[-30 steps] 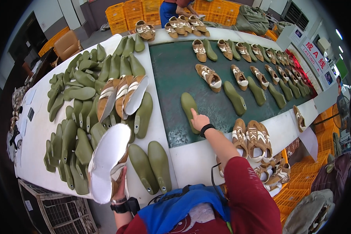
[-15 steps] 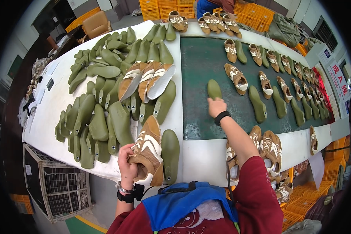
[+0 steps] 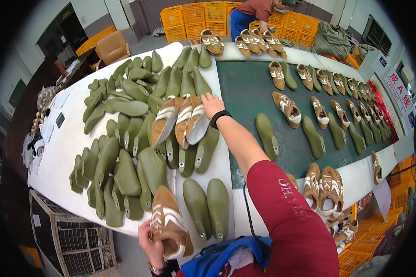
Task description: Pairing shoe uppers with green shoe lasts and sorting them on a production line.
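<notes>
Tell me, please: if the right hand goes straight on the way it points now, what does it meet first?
Probably the right hand meets the tan shoe upper at its fingertips; it looks already touching it.

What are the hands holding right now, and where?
Left hand grips a tan shoe upper at its lower end; right hand holds nothing.

One head-worn fisheye view looks steeply down from close above the near edge of the table (image 3: pixel 64 152), facing its far end; edges bend.
</notes>
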Available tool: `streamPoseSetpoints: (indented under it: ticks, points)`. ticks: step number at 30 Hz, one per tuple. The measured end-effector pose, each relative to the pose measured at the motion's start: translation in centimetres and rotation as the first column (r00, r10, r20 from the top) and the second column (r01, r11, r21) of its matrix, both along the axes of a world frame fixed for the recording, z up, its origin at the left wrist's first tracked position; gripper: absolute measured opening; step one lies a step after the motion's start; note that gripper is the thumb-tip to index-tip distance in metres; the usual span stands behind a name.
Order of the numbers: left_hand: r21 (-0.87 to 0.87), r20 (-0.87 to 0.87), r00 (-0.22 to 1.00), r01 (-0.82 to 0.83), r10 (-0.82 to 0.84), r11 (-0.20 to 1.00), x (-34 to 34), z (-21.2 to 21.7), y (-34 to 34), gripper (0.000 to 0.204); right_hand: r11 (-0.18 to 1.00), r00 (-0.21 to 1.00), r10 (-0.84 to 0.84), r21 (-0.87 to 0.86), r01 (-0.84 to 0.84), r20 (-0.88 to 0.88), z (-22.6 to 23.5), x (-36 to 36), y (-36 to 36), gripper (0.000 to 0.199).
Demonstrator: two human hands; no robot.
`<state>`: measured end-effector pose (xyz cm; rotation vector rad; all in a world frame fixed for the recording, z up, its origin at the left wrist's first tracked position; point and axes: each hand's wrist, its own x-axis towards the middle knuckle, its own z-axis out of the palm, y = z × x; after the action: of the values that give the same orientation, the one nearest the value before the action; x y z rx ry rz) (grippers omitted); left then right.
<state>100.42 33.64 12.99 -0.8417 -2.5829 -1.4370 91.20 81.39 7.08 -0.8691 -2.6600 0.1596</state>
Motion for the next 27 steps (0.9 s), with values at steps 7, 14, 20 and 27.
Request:
streamPoseSetpoints:
  ticks: [7, 14, 20, 27]
  points:
    - [-0.074, 0.011, 1.000, 0.003, -0.002, 0.997, -0.3, -0.5, 1.1, 0.018, 0.974, 0.942, 0.061, 0.188, -0.129, 0.329, -1.0, -1.0, 3.0, 0.055]
    - [-0.007, -0.022, 0.987, 0.158, -0.158, 0.987, -1.9, 0.8, 5.7, 0.020, 0.932, 0.889, 0.361, -0.110, -0.344, 0.280, 3.7, 10.8, 4.6, 0.045]
    - [0.001, -0.030, 0.971, 0.236, -0.235, 0.972, -1.5, 0.9, 6.8, 0.021, 0.959, 0.969, -0.247, -0.145, 0.245, 0.002, 0.0, 20.1, 4.5, 0.048]
    - [-0.045, -0.065, 0.968, 0.238, -0.241, 0.970, -0.5, 1.5, 7.5, 0.022, 0.992, 0.974, -0.124, 0.044, 0.117, 0.192, -10.0, 19.2, 1.6, 0.023]
